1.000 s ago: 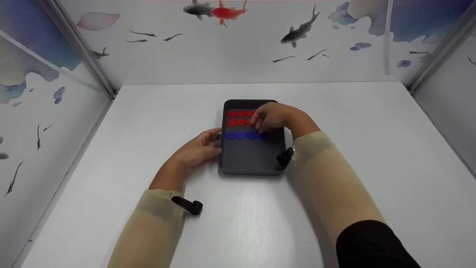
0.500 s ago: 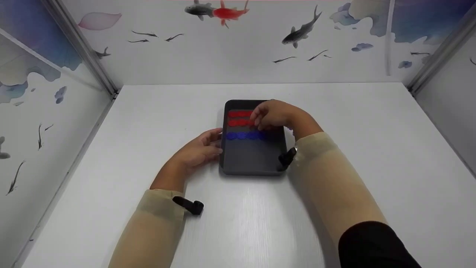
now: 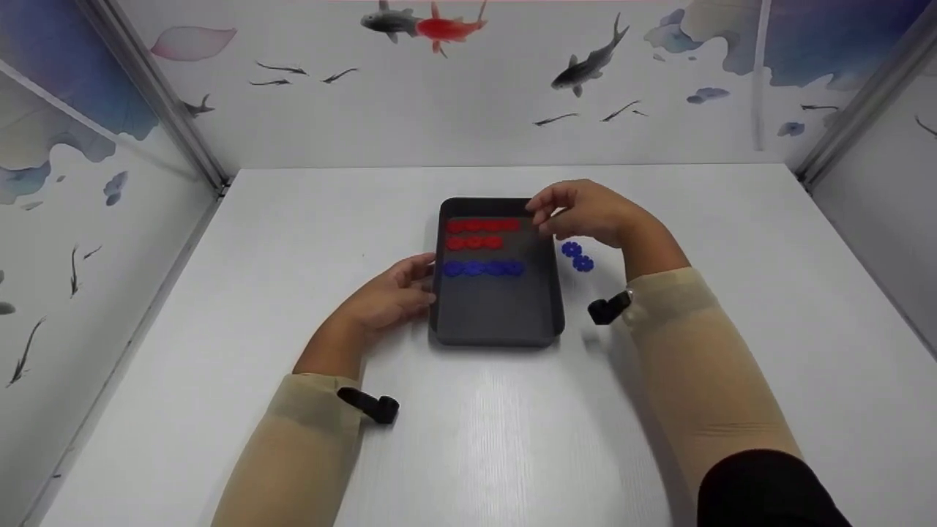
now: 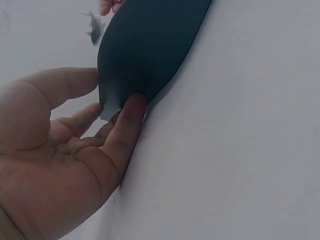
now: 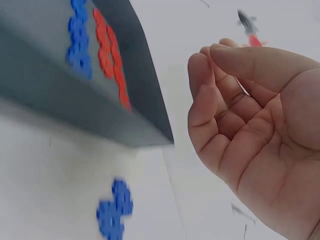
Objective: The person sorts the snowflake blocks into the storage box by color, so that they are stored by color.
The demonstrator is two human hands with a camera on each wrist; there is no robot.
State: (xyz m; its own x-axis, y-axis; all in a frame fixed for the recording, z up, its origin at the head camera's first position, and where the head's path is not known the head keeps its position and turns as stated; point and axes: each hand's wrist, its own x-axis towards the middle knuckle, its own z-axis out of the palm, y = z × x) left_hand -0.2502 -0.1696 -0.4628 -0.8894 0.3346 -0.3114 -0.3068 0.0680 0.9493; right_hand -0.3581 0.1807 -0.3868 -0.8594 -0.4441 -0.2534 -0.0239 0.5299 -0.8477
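Observation:
My left hand [image 3: 388, 296] rests against the left side of a dark grey tray [image 3: 498, 322]; in the left wrist view, its thumb and fingertips touch the tray's outer wall [image 4: 145, 45]. Above the tray's back right edge is my right hand [image 3: 589, 212]. Its fingers are loosely bent, thumb near the index finger, and nothing shows between them in the right wrist view. Inside the tray lie two rows of red flower-shaped plastic discs [image 3: 474, 242] and one row of blue discs [image 3: 483, 268]. Two loose blue flower-shaped discs [image 3: 583, 263] lie on the table right of the tray.
The white table [image 3: 468, 439] carries the tray near its middle. A back wall [image 3: 468, 110] printed with fish rises behind it, with side panels left and right. Black wrist devices [image 3: 373, 405] sit on both sleeves.
My right hand has lifted away from the red rows and moved right, past the tray's edge, uncovering the row ends and two blue discs on the table. My left hand stays put.

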